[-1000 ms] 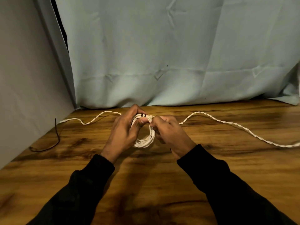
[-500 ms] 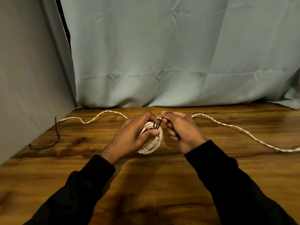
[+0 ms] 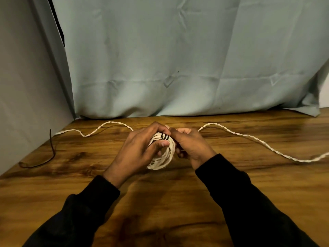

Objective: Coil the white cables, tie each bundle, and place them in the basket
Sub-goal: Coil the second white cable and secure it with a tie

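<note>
A coiled bundle of white cable (image 3: pixel 164 158) stands on edge between my hands, just above the wooden table (image 3: pixel 160 202). A thin black tie (image 3: pixel 164 136) is wound in a few turns round the top of the coil. My left hand (image 3: pixel 140 150) grips the coil, thumb across its front and fingers over the top. My right hand (image 3: pixel 191 146) is curled against the coil's right side and pinches at the tie; its fingertips are partly hidden. A second, loose white twisted cable (image 3: pixel 263 146) snakes across the table behind my hands, from far left to the right edge.
A loose dark tie wire (image 3: pixel 51 152) lies curved on the table at the left, near a grey wall panel (image 3: pixel 26 104). A pale blue curtain (image 3: pixel 178 59) hangs along the table's back edge. No basket is in view.
The black tie has gone from a strand held out by my right hand to turns wound on the coil's top. My right hand has closed back in against the coil.
</note>
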